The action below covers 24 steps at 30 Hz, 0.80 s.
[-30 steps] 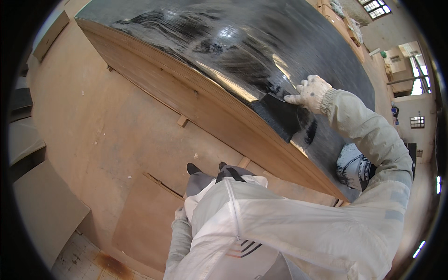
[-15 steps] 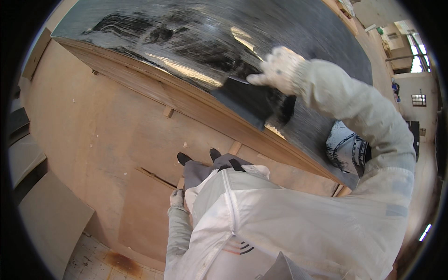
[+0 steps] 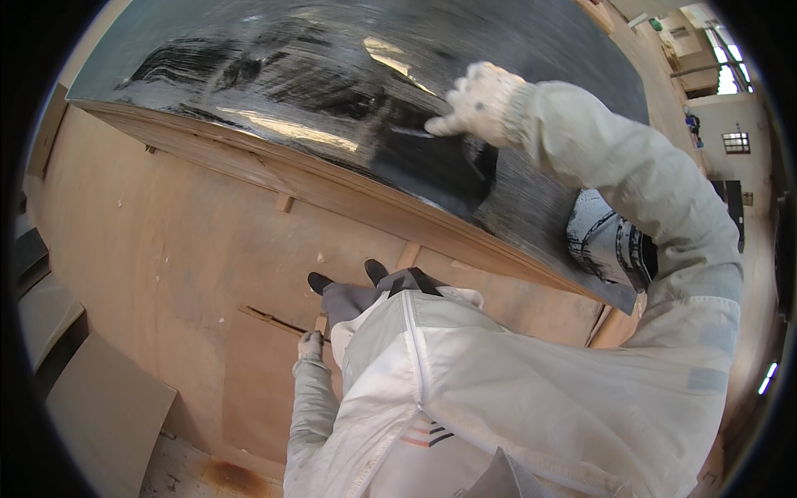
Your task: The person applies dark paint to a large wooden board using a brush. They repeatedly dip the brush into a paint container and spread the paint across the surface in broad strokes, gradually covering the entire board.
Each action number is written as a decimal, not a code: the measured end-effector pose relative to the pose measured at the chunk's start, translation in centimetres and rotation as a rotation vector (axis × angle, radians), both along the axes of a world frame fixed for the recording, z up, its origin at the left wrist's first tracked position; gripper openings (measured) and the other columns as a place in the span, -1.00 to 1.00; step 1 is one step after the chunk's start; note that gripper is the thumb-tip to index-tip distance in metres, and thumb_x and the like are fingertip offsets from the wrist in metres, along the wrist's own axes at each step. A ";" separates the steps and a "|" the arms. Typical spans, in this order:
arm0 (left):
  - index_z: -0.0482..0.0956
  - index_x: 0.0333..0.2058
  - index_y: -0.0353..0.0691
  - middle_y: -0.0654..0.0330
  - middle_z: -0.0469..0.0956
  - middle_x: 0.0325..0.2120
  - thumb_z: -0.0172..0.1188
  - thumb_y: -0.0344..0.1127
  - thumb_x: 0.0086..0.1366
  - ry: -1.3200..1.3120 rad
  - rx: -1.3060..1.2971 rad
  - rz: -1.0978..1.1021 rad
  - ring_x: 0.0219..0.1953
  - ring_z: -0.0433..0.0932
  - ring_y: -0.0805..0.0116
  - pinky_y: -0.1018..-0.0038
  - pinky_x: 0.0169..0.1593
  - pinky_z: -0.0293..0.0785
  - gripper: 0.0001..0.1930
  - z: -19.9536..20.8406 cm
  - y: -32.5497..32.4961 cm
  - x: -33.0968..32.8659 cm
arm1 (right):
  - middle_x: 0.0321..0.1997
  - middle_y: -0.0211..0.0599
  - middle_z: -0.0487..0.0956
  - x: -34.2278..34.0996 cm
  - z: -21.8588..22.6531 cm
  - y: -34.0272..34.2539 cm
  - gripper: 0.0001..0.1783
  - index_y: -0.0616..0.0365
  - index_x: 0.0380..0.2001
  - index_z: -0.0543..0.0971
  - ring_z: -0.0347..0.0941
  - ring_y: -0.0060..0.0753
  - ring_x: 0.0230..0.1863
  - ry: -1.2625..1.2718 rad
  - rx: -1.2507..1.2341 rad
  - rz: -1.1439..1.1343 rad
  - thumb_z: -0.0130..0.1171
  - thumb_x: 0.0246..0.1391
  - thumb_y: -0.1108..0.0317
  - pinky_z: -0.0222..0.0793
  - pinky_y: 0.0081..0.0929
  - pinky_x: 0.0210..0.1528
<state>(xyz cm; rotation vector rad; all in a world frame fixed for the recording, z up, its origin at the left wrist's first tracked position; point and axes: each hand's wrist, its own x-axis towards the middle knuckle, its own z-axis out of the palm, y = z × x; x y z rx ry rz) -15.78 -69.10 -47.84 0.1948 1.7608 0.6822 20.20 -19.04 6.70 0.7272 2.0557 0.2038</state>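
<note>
My right hand, in a white glove, reaches over a stack of wooden boards whose top sheet is dark and smeared with glossy black coating. Its fingers are closed around what looks like a flat dark scraper; only a thin pale edge stands out against the wet black. The handle is hidden by the glove. My left hand, also gloved, hangs low beside my body with its fingers curled; what it holds, if anything, is hidden. A white bucket streaked with black stands on the sheet near my right arm.
Thin brown panels lie on the dusty floor to the left of my legs. More boards are at the far left. Small wooden blocks show beneath the stack. A wall with a small window is at the far right.
My right hand has moved slightly left and up in the picture over the coated sheet. The whole view has shifted a little; my left hand stays low at my side.
</note>
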 end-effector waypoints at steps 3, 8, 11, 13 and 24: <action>0.78 -0.12 -0.29 0.19 0.72 -0.42 0.34 -0.24 0.43 0.018 0.083 0.122 -0.46 0.59 0.44 0.45 -0.38 0.49 -0.77 -0.5 2.2 -0.8 | 0.16 -0.27 0.70 -0.5 -1.2 0.9 -0.42 -0.62 0.48 0.49 0.58 -0.11 0.31 0.124 0.041 -0.112 0.14 0.51 0.24 0.46 -0.17 0.42; 0.78 -0.13 -0.28 0.21 0.72 -0.41 0.35 -0.22 0.43 0.140 0.077 0.060 -0.44 0.61 0.44 0.45 -0.37 0.50 -0.76 -0.1 1.3 -0.3 | 0.10 -0.29 0.72 2.5 -0.7 0.2 -0.36 -0.62 0.47 0.51 0.59 -0.08 0.28 0.115 -0.013 0.027 0.31 0.38 0.18 0.44 -0.16 0.38; 0.80 -0.15 -0.31 0.15 0.77 -0.33 0.28 -0.17 0.38 0.111 -0.102 -0.107 -0.27 0.69 0.29 0.33 -0.08 0.60 -0.69 1.5 -0.2 0.4 | 0.09 -0.29 0.72 -0.3 -0.5 2.0 -0.36 -0.62 0.47 0.51 0.61 -0.07 0.26 0.087 -0.078 0.030 0.32 0.38 0.16 0.46 -0.13 0.35; 0.82 -0.15 -0.30 0.13 0.78 -0.34 0.27 -0.18 0.37 0.154 -0.148 -0.160 -0.27 0.70 0.28 0.32 -0.07 0.61 -0.69 4.5 -0.9 0.9 | 0.09 -0.29 0.73 -4.2 -0.7 4.1 -0.36 -0.61 0.47 0.51 0.63 -0.07 0.23 0.122 -0.060 0.081 0.32 0.38 0.16 0.50 -0.15 0.33; 0.76 -0.09 -0.35 0.13 0.75 -0.35 0.32 -0.27 0.43 -0.011 -0.154 0.320 -0.38 0.64 0.35 0.40 -0.27 0.58 -0.75 4.0 -7.2 -5.0 | -0.07 -0.28 0.84 -26.8 -5.1 17.7 -0.46 -0.07 -0.07 0.86 0.74 -0.12 0.08 0.559 0.173 -0.030 0.41 0.23 -0.29 0.62 -0.10 0.21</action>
